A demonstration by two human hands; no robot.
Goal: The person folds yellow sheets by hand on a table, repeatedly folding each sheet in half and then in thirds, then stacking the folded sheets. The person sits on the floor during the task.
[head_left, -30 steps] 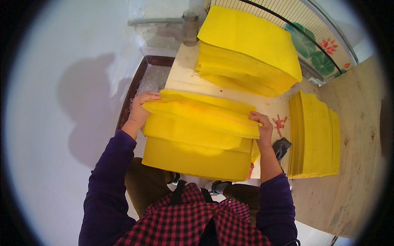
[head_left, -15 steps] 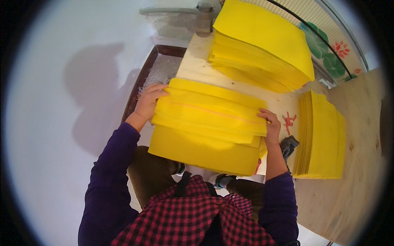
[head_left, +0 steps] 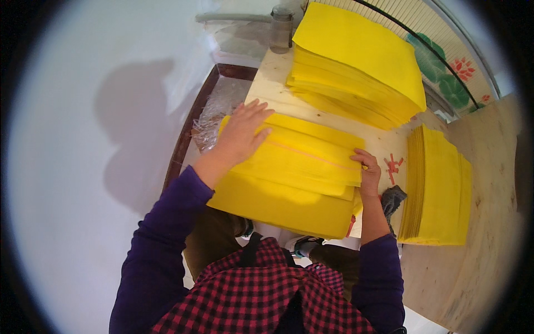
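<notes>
In front of me lies a pile of yellow sheets (head_left: pixel 283 203), which look like felt or non-woven fabric. The top sheet (head_left: pixel 311 170) is folded over in layers, and a thin orange line (head_left: pixel 303 155) runs across it. My left hand (head_left: pixel 243 132) rests flat on its upper left part, fingers stretched out and a little apart. At the right edge, my right hand (head_left: pixel 368 168) has its fingers curled over the border of the folded sheet, pinching it. The thumb of that hand is mostly hidden.
A tall yellow stack (head_left: pixel 356 55) stands at the back; another yellow stack (head_left: pixel 436 189) is at the right. Between lie orange-red strips (head_left: pixel 394 167) and a dark grey cloth (head_left: pixel 392 200). A lidded jar (head_left: pixel 281 30) stands far back. A brown-framed tray (head_left: pixel 208 89) holds clear plastic.
My left hand has left the sheet's left edge and moved right, onto its upper surface, where it now lies flat. The right hand stays at the right edge.
</notes>
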